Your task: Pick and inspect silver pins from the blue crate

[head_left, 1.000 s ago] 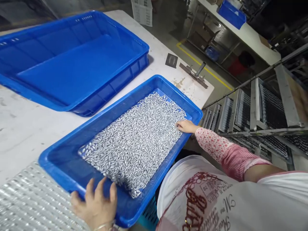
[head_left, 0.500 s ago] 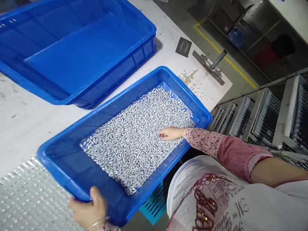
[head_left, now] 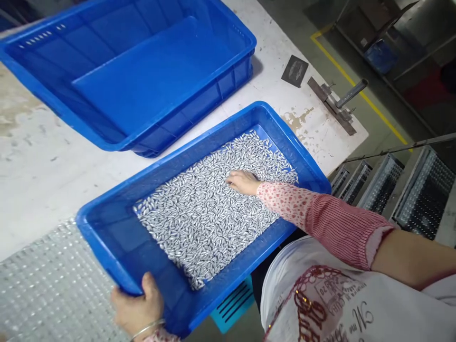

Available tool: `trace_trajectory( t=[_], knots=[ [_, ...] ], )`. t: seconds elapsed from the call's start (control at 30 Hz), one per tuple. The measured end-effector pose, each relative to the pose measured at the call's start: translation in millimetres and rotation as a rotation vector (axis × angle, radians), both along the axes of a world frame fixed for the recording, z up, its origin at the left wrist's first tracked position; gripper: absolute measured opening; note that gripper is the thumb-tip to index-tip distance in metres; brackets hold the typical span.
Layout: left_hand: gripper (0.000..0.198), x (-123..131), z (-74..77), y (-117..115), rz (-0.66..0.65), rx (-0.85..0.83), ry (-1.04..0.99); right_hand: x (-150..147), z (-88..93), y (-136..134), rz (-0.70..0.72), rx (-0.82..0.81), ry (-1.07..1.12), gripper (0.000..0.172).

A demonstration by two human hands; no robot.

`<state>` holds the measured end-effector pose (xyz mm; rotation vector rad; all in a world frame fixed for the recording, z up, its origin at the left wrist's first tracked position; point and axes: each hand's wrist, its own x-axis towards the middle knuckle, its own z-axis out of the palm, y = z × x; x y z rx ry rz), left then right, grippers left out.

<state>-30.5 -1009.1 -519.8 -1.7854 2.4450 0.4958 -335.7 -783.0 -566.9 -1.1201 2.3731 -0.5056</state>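
Note:
A shallow blue plastic tray (head_left: 117, 240) sits at an angle along the table's near edge. Spread over its floor is a layer of small silver, spindle-shaped pieces (head_left: 210, 204). My left hand (head_left: 140, 306) is closed on the rim at the tray's near left corner, thumb over the inside. Toward the right of the layer, my right hand (head_left: 243, 182) rests palm down on the pieces. Its fingers are bent and together; the tips are partly hidden, so anything they pinch cannot be made out.
Behind the tray stands a deeper blue bin (head_left: 199, 97) with nothing in it. A dark square plate (head_left: 295, 71) and a metal clamp fixture (head_left: 333, 104) lie toward the table's right end. Clear bumpy sheeting (head_left: 46, 285) is at left. Racked trays (head_left: 425, 194) stand at right.
My right hand has moved over the pieces, away from my body and a little left relative to the tray. The view has shifted; my left hand keeps its hold on the rim.

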Motion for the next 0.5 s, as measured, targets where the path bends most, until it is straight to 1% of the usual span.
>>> trace_trajectory(
  t=[0.07,0.13,0.2,0.27,0.33,0.4,0.43,0.5],
  knots=[
    [0.088,-1.0,1.5,0.2,0.042,0.010,-0.036,2.5,-6.0,-7.6,0.017,0.051,0.046,0.016],
    [0.087,-2.4,3.4,0.6,0.047,0.024,-0.059,3.8,-8.5,-9.9,0.011,0.074,0.058,0.015],
    [0.085,-3.7,5.4,1.8,0.041,0.032,-0.075,3.6,-5.7,-6.5,-0.021,0.036,0.040,0.016],
    [0.084,-4.6,6.7,3.6,0.030,0.028,-0.083,0.3,3.6,6.5,-0.089,-0.073,0.003,0.015],
    [0.084,-4.8,6.8,5.4,0.009,0.018,-0.077,-9.8,19.4,33.8,-0.191,-0.237,-0.015,0.012],
    [0.083,-4.4,5.4,6.5,-0.005,0.000,-0.063,-29.8,37.9,76.5,-0.292,-0.420,0.046,0.010],
    [0.083,-4.1,4.2,6.6,-0.008,-0.007,-0.054,-43.3,45.9,102.1,-0.381,-0.472,0.113,0.010],
    [0.083,-3.7,1.6,5.8,0.000,-0.011,-0.044,-73.8,55.2,155.9,-0.632,-0.535,0.240,0.010]
  ],
)
